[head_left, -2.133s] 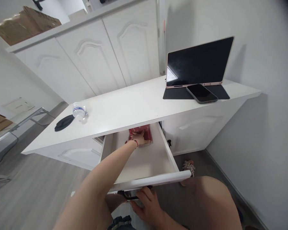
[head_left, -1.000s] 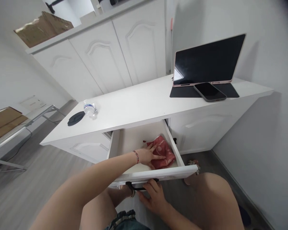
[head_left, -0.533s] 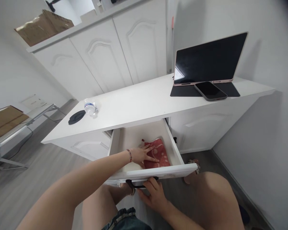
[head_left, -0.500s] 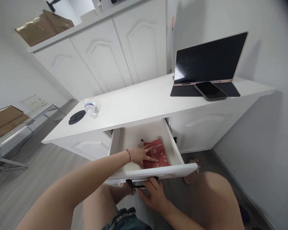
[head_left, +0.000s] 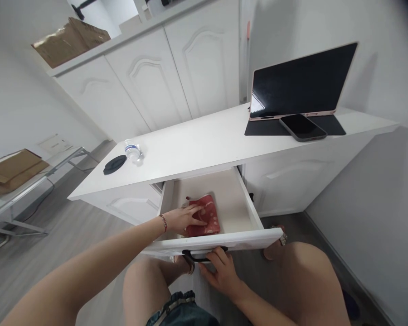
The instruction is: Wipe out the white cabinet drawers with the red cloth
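Observation:
Inside the pulled-out white drawer [head_left: 236,199] lies a folded red cloth [head_left: 210,216] with pale markings. My left hand [head_left: 182,219] rests on the cloth from the left, fingers spread over its top; the thumb side is partly hidden. Below the drawer front, my right hand [head_left: 222,270] has its fingers hooked over the right end of the black drawer handle [head_left: 199,259].
On the white countertop [head_left: 190,145] above the drawer are a clear plastic bottle [head_left: 133,152], a black round pad [head_left: 114,165], a tablet [head_left: 302,83] and a phone [head_left: 302,127]. My knees flank the drawer. A wall [head_left: 391,190] stands right.
My left hand and the red cloth have shifted left across the drawer bottom. My right hand stays at the handle. The view has moved slightly.

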A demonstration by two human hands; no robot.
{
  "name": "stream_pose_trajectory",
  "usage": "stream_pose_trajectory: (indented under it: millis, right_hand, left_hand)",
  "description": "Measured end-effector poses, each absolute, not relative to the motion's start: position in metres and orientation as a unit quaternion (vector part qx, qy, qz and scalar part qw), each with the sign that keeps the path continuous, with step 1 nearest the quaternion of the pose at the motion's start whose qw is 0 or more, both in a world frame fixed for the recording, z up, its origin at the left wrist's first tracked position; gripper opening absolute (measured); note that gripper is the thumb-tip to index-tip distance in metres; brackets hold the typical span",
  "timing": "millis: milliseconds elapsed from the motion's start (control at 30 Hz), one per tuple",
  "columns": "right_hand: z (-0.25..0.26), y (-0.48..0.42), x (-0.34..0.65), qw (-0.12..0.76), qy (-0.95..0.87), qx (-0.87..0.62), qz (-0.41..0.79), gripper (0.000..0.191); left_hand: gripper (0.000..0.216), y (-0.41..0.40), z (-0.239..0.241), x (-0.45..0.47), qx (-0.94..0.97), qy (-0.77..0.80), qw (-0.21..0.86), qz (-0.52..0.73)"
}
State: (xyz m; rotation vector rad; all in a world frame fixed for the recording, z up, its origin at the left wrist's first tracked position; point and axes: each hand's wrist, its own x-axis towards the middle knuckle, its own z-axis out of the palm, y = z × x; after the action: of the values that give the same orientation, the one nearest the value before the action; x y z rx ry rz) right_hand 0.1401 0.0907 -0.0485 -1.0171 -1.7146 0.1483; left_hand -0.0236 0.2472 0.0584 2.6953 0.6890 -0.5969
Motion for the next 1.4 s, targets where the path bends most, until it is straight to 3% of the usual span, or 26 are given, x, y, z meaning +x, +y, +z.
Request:
stream_pose_trajectory:
  millis: [100, 400, 633, 933, 1033, 1233, 1400]
  right_hand:
    - [-0.047, 0.091, 0.140, 0.543, -0.721, -0.426, 0.062, 0.018]
    - [-0.050, 0.091, 0.140, 0.527, -0.727, -0.433, 0.075, 0.019]
    - [-0.046, 0.094, 0.139, 0.531, -0.725, -0.431, 0.080, 0.018]
    - [-0.041, 0.097, 0.142, 0.529, -0.733, -0.416, 0.100, 0.018]
    - [-0.042, 0.097, 0.142, 0.525, -0.736, -0.416, 0.094, 0.017]
    - [-0.044, 0.098, 0.143, 0.517, -0.741, -0.421, 0.077, 0.019]
    - [-0.050, 0.098, 0.142, 0.507, -0.745, -0.428, 0.075, 0.023]
  left_hand:
    - [0.060, 0.239, 0.059, -0.016, 0.933, 0.265, 0.146, -0.193]
    - [0.083, 0.238, 0.049, 0.004, 0.896, 0.347, 0.120, -0.248]
    - [0.087, 0.268, 0.038, 0.009, 0.888, 0.380, 0.086, -0.243]
    - [0.074, 0.304, 0.026, 0.007, 0.878, 0.410, 0.060, -0.237]
    - [0.064, 0.315, 0.026, 0.003, 0.879, 0.426, 0.097, -0.193]
    - [0.029, 0.316, 0.040, -0.004, 0.801, 0.525, 0.287, -0.019]
    - [0.030, 0.284, 0.073, -0.028, 0.697, 0.593, 0.402, 0.033]
